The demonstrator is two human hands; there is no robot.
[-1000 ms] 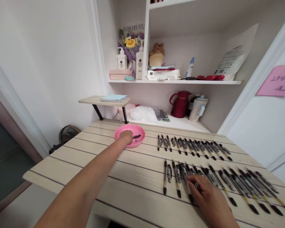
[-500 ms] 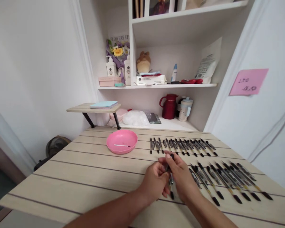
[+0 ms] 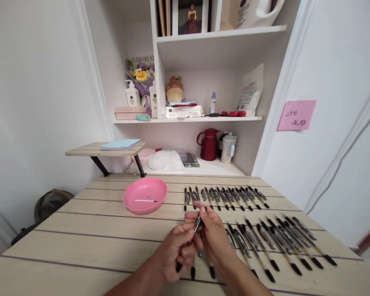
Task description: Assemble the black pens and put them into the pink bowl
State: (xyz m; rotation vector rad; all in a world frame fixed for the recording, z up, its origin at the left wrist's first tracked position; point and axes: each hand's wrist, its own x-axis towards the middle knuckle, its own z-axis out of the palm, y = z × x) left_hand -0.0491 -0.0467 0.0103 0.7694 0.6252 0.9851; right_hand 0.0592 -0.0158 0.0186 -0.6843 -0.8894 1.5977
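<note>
A pen with a clear barrel (image 3: pixel 197 225) is held aslant between my two hands above the table. My left hand (image 3: pixel 171 250) is closed round its lower part, and a black end pokes out below the fingers. At the upper end, the fingers of my right hand (image 3: pixel 217 236) pinch the pen, partly hiding its tip. Beneath and between the hands lie more pens (image 3: pixel 212 270), mostly covered. To the right is a front row of black-capped pens (image 3: pixel 279 236). Behind the hands runs a back row of similar pens (image 3: pixel 231 199).
A pink bowl (image 3: pixel 144 186) stands left of the back row, with a thin white refill (image 3: pixel 144 200) in it. A small raised shelf (image 3: pixel 80 151) bears blue paper (image 3: pixel 120 144). At the back stand a red jug (image 3: pixel 209 144) and a cup (image 3: pixel 228 148).
The view has shifted, so the table and shelves appear farther left and lower. The pen's barrel now shows between my hands, where before mostly its dark end showed.
</note>
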